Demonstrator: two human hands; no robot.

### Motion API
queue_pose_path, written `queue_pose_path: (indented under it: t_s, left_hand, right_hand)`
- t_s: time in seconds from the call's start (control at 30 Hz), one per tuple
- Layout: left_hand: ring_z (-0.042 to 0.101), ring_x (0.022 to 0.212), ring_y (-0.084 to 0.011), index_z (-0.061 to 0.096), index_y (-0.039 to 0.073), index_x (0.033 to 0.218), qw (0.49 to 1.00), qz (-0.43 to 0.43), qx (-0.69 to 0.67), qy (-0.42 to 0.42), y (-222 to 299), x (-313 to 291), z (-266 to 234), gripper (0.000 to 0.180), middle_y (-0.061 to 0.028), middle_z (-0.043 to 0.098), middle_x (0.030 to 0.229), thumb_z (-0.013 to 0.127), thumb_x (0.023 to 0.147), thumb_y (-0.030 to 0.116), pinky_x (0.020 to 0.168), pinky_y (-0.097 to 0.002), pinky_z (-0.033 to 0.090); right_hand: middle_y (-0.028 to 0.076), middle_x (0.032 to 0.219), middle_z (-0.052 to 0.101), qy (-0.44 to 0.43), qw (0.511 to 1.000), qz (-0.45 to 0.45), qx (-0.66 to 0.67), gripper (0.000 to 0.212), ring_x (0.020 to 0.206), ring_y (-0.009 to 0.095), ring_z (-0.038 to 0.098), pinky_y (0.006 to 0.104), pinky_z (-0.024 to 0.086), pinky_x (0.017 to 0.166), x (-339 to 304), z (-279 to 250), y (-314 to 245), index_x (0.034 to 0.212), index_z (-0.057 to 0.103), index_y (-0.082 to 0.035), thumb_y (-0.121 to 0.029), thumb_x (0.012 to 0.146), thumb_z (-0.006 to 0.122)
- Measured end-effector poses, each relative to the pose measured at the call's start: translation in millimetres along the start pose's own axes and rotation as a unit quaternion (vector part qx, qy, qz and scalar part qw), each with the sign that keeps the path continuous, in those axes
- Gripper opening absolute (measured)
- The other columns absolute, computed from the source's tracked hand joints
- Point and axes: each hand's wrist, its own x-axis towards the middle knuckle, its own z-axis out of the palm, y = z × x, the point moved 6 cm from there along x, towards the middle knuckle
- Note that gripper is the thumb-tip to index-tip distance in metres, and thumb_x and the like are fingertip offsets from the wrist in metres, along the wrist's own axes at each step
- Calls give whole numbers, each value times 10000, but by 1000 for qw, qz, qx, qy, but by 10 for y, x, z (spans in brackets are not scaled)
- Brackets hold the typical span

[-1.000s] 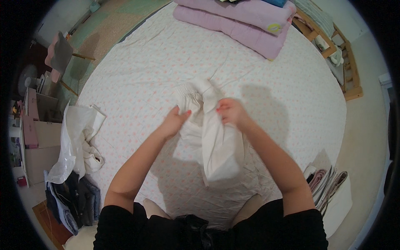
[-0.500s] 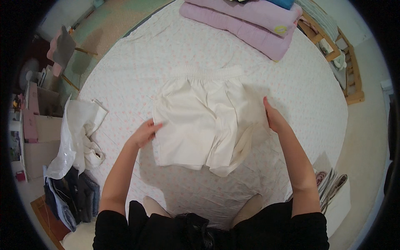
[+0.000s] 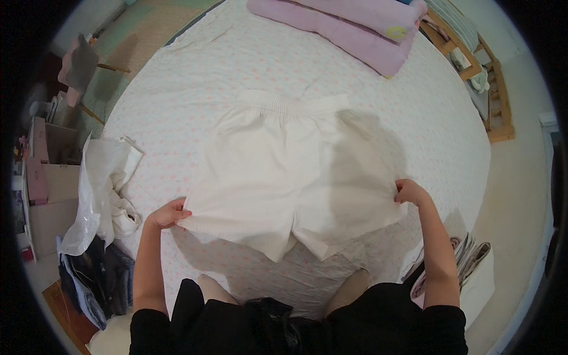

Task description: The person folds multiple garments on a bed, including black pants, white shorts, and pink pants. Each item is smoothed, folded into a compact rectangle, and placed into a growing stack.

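Observation:
A pair of white shorts (image 3: 254,171) lies spread on the bed, its gathered elastic waistband on the far side and both leg openings toward me. My left hand (image 3: 170,214) pinches the outer corner of the left leg hem. At the outer edge of the other leg, my right hand (image 3: 411,194) grips the fabric near its hem. The cloth is pulled wide between the two hands, with a shadow across its right half.
Folded pink bedding (image 3: 355,35) is stacked at the bed's far edge. On the left are a clear plastic bag with white cloth (image 3: 97,189) and a pile of dark clothes and jeans (image 3: 97,281). Folded items (image 3: 467,266) sit at the right, below a wooden rail (image 3: 502,115).
The shorts have gone from partly bunched, with the right leg folded in, to spread wide. Both hands have moved outward and toward me, and the right hand now grips the fabric.

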Motion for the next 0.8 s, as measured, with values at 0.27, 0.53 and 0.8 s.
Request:
queue_pose_path:
  t_s: [0.27,0.53,0.8]
  left_hand:
    - [562,915,-336,609,62,1067,629,344,573,397,917,-335,955,461,-119,583,983,792,659,174,795,-405,487]
    - [490,1109,-307,580,153,1204,672,465,567,99,262,-26,2478,607,-113,512,1166,764,625,126,927,-469,392]
    - [572,953,-301,568,90,1213,681,519,515,38,411,137,2616,629,-88,569,1050,682,597,28,813,-465,458]
  right_hand:
    - [161,988,586,257,874,-408,-56,267,972,367,561,446,462,861,-976,966,-1007,959,590,-24,-153,757,707]
    - [114,1130,514,157,821,-535,-124,477,1032,303,527,408,437,906,-1394,1912,-1292,1178,558,-77,-163,731,701]
    - [74,971,553,157,790,-575,-142,449,901,263,551,387,449,818,-1450,1865,-1545,1120,602,-60,-135,685,682]
